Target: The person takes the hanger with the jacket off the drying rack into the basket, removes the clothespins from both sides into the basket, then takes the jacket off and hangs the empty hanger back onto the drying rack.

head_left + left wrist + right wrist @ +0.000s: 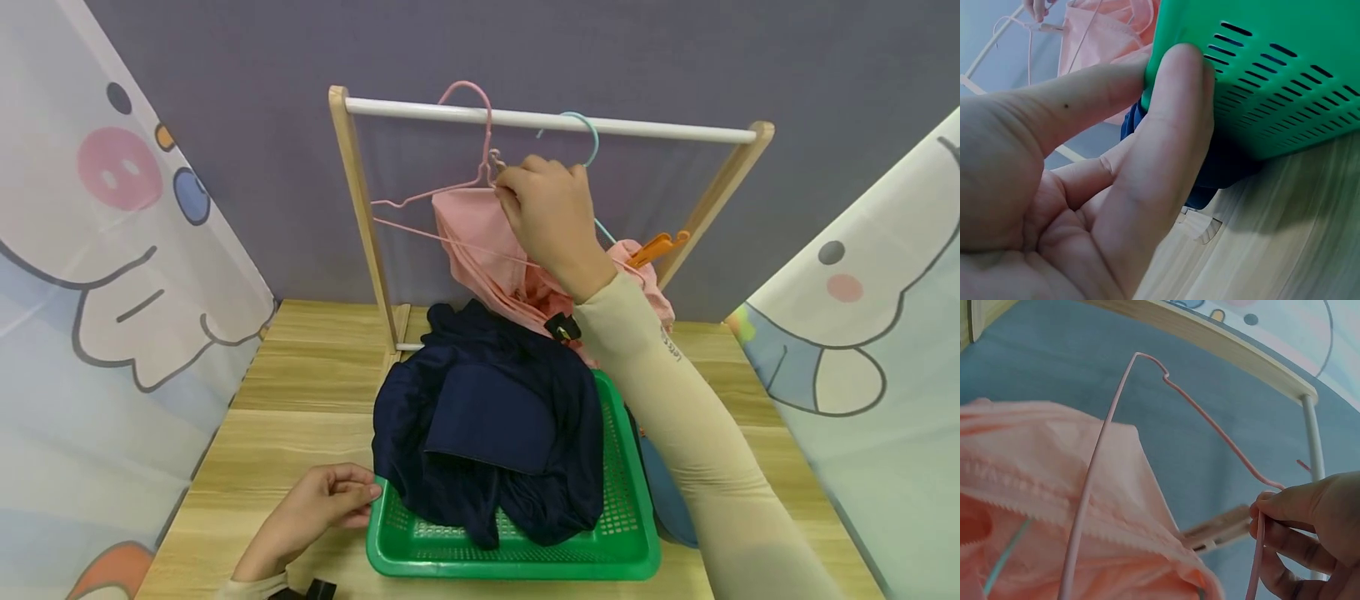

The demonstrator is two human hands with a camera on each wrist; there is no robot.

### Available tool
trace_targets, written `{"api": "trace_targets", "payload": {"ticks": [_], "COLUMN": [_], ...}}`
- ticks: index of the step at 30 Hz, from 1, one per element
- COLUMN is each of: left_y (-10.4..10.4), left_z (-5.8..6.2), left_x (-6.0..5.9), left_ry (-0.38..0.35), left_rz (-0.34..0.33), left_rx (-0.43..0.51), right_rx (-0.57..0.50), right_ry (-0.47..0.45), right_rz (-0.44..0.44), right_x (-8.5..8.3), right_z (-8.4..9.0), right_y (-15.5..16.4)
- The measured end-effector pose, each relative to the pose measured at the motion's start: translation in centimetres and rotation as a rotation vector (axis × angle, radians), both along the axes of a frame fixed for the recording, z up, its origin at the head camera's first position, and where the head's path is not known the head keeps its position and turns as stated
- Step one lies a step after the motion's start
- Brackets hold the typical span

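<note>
My right hand [555, 221] is up at the rack's rail, where its thumb and fingers pinch the pink hanger [1207, 422] by the shoulder wire near its neck. That hanger hooks over the rail. Beside the fingertips, a beige clothespin [1225, 528] overlaps the edge of a pink garment [476, 221]. The garment hangs behind the pink hanger's lower bar. Low on the left, my left hand [318, 508] pinches the rim of a green basket [517, 570] at its left side. A dark navy garment [491, 417] lies heaped in the basket, part of it over the back.
The rack has a white rail [660, 129] and wooden posts [360, 208]. A light-blue hanger [592, 137] hangs right of the hand, with an orange clothespin [656, 248] on pink cloth. Something blue [667, 492] lies right of the basket, partly under my right arm.
</note>
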State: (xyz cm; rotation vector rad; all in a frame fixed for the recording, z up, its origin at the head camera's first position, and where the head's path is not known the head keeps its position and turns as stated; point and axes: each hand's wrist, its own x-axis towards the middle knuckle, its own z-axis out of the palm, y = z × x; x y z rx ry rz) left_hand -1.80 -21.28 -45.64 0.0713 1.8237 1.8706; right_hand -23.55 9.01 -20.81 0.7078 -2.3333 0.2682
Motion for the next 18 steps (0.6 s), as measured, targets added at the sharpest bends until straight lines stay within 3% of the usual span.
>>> {"api": "trace_targets", "payload": {"ticks": [12,18], "left_y": [0.0,-0.2], "left_z": [-0.2,-0.3], "left_x": [-0.2,-0.2], "left_ry": [0.002,-0.003], "left_rz": [-0.024,-0.026], "left_rx": [0.005,0.021], "right_rx": [0.018,0.070], "right_ry": [-0.016,-0.093], "right_rz": [0.009,0.015], "right_x": [0.2,3.5], "right_z": [-1.1,0.4], "right_y": [-0.5,0.3]}}
